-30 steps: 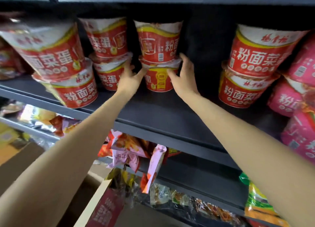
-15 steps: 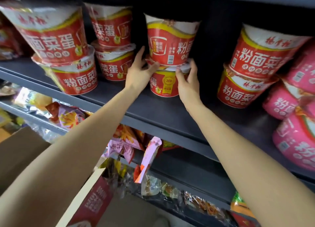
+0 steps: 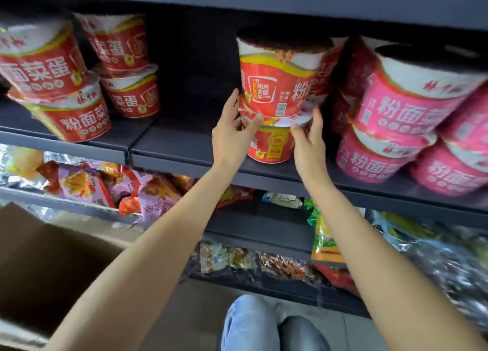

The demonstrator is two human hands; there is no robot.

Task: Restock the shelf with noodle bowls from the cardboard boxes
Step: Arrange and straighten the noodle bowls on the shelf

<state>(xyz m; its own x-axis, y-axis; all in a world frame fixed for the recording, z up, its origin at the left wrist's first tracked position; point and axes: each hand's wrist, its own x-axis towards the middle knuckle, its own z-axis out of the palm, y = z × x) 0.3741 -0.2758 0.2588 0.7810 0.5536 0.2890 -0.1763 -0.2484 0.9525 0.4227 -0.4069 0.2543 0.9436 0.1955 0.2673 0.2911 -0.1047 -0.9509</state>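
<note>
Two red noodle bowls stand stacked on the dark shelf (image 3: 184,150): an upper bowl (image 3: 280,84), tilted slightly, and a lower bowl (image 3: 272,148). My left hand (image 3: 232,134) grips the stack from its left side, thumb on the lower bowl's lid rim and fingers reaching behind the upper bowl's base. On the right side, my right hand (image 3: 309,142) has its fingers at the same rim. More red bowl stacks (image 3: 66,86) fill the shelf's left end. Part of an open cardboard box (image 3: 39,258) shows at lower left; its inside is not visible.
Pink noodle bowls (image 3: 396,129) are stacked close to the right of the held stack, with red ones behind them. A bare gap of shelf lies between the left stacks and my hands. Snack bags (image 3: 148,192) crowd the lower shelves. My knees (image 3: 264,324) are at the bottom.
The two-bowl stack has slid right and toward the shelf's front, away from the left stacks and next to the pink bowls. Both hands stayed on its sides.
</note>
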